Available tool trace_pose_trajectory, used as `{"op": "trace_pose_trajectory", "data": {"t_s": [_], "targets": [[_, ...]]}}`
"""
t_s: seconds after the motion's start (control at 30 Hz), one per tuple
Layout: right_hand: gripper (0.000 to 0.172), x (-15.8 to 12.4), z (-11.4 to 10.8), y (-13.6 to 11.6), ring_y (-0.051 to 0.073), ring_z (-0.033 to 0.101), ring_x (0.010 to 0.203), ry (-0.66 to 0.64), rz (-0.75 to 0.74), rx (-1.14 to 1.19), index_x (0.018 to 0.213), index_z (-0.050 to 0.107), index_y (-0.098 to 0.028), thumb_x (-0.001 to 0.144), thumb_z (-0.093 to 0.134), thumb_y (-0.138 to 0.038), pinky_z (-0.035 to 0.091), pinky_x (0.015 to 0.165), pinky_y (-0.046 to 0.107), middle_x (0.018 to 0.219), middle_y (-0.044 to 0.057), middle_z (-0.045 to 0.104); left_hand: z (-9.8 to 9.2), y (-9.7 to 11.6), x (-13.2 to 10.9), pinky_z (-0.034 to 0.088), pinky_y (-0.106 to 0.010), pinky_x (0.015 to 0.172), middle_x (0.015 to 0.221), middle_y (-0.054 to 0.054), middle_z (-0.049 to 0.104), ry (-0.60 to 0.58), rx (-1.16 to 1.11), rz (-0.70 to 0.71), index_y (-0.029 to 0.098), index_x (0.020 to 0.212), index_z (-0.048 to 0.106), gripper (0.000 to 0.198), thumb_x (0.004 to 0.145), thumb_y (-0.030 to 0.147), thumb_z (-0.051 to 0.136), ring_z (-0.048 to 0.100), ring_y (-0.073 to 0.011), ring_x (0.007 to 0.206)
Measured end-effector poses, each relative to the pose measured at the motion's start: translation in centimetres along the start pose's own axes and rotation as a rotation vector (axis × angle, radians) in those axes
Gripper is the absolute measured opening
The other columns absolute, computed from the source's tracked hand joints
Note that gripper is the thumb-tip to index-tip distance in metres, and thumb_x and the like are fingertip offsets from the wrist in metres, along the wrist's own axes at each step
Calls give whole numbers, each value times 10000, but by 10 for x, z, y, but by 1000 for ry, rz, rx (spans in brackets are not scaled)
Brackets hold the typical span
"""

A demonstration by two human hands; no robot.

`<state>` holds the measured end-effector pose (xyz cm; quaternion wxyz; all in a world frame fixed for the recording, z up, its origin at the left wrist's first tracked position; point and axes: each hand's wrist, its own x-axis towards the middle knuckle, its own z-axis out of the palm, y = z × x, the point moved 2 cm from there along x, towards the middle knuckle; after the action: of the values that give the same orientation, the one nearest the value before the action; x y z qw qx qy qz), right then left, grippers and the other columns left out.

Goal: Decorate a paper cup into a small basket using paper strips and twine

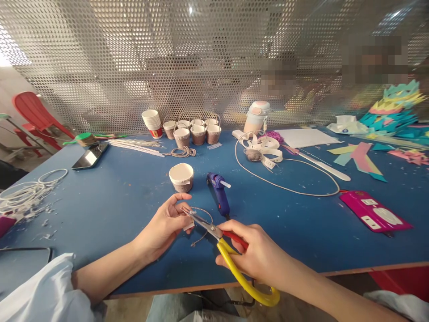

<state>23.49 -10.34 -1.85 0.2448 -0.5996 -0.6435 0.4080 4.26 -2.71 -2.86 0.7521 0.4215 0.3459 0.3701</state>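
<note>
My right hand is closed round the handles of scissors, one yellow and one red. Their blades reach up to the fingertips of my left hand. Thumb and fingers there pinch a thin piece of twine, which curves out to the right and back under the blades. A small white scrap also shows at those fingertips; its kind is unclear. Just beyond my left hand stands a small paper cup, white above and wrapped in brown below. A blue glue gun lies right of the cup.
Several small handled buckets stand at the back beside stacked paper cups. A phone lies left. White ribbon, a bottle and a magenta power strip with its cord occupy the right. Perforated metal sheet borders the table.
</note>
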Motion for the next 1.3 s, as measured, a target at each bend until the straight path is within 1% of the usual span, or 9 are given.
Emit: {"op": "trace_pose_trajectory", "data": {"t_s": [0.13, 0.3, 0.47, 0.67, 0.77, 0.87, 1.03, 1.17, 1.3], "targets": [[306, -3, 1, 2, 82, 260, 492, 12, 14, -3, 946, 679, -223, 679, 767, -345, 257, 459, 217, 517, -108, 302, 0, 1, 1, 431, -224, 532, 706, 56, 581, -1, 0, -3, 192, 1056, 505, 478, 662, 101, 759, 538, -83, 554], [360, -9, 0, 6, 85, 261, 506, 32, 10, 26, 1010, 643, -240, 698, 762, -374, 263, 460, 212, 557, -103, 313, 0, 4, 0, 446, -231, 540, 684, 59, 565, -6, 12, 34, 187, 1073, 502, 485, 670, 118, 764, 511, -81, 563], [369, -11, -6, 3, 88, 304, 513, 77, -5, 22, 1041, 598, -251, 723, 736, -377, 287, 487, 220, 592, -98, 326, -1, 4, 0, 445, -232, 539, 678, 50, 580, -40, 32, 73, 185, 1081, 495, 482, 680, 114, 753, 495, -86, 573], [297, -16, -10, -3, 91, 312, 533, 18, 67, 59, 1012, 529, -265, 773, 669, -370, 286, 490, 218, 641, -91, 346, -3, 3, 2, 441, -230, 548, 681, 52, 583, -45, 18, 91, 191, 1032, 495, 432, 689, 105, 744, 501, -85, 582], [270, -17, -7, -8, 92, 359, 555, -20, 80, -8, 965, 526, -266, 753, 675, -341, 296, 502, 216, 676, -81, 396, -2, 2, 2, 445, -230, 554, 687, 51, 591, -31, -5, 83, 193, 1021, 493, 439, 679, 108, 755, 517, -87, 588], [282, -15, -2, -13, 97, 391, 581, -10, 42, -82, 930, 535, -267, 716, 705, -335, 309, 521, 216, 700, -74, 430, 0, 2, 2, 444, -229, 547, 699, 45, 609, -34, -15, 53, 189, 1024, 491, 476, 652, 126, 780, 531, -89, 578], [302, -6, 3, -15, 94, 349, 564, -7, 4, -43, 941, 561, -266, 699, 725, -337, 276, 501, 217, 656, -81, 378, 4, 3, 0, 435, -227, 528, 680, 38, 606, -26, -17, 38, 178, 1029, 495, 516, 622, 176, 811, 544, -101, 575], [282, -3, 5, -13, 92, 265, 540, -28, 26, 42, 938, 588, -260, 714, 723, -366, 226, 472, 225, 600, -92, 296, 2, 4, -2, 437, -223, 531, 693, 43, 606, -15, -15, 30, 182, 1050, 488, 533, 618, 142, 798, 544, -95, 575], [272, -4, 4, -12, 87, 248, 523, 1, 27, 34, 930, 630, -253, 693, 738, -333, 220, 466, 226, 561, -100, 285, 1, 4, -2, 430, -217, 525, 676, 54, 591, -31, -12, 21, 187, 1047, 481, 514, 631, 120, 776, 537, -89, 566]]}}
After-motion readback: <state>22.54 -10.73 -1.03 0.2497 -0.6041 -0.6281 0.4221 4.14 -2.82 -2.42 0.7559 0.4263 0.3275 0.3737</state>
